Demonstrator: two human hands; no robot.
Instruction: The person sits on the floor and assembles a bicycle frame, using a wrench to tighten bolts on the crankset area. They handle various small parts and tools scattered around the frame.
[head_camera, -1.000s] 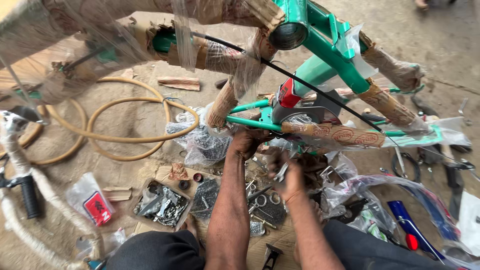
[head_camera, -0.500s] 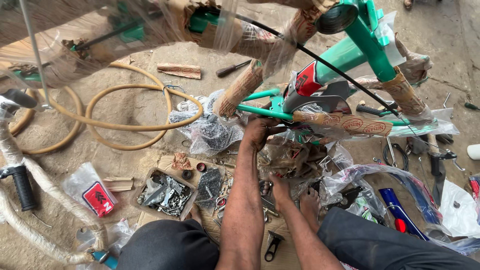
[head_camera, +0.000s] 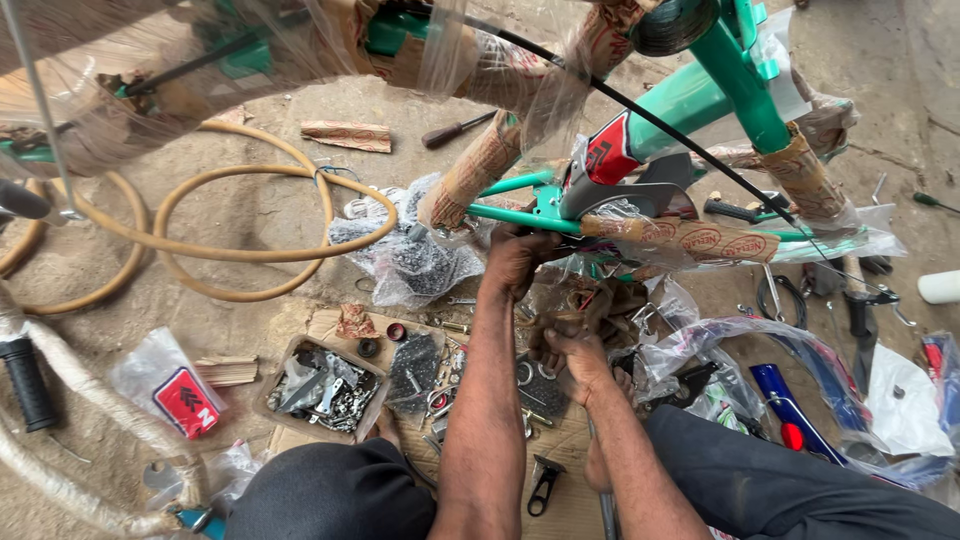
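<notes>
A green bicycle frame (head_camera: 700, 95), wrapped in brown cardboard and clear plastic, stands over the ground in front of me. My left hand (head_camera: 515, 258) reaches up and closes around its thin lower green tube (head_camera: 505, 215), near the grey bracket. My right hand (head_camera: 572, 348) sits just below and to the right. Its fingers are closed on a crumpled brown piece of wrapping (head_camera: 590, 305) among loose plastic. A black cable (head_camera: 640, 110) runs diagonally across the frame.
A coiled yellow hose (head_camera: 250, 255) lies to the left. Near my knees are a tray of bolts (head_camera: 325, 385), a clear bag of small parts (head_camera: 410, 262) and a black spanner (head_camera: 545, 485) on cardboard. A screwdriver (head_camera: 455, 130) lies farther off, a blue part (head_camera: 790, 400) to the right.
The view has shifted a little, so the frame sits higher and further right. My left hand stays on the lower tube. My right hand has kept working just beneath it.
</notes>
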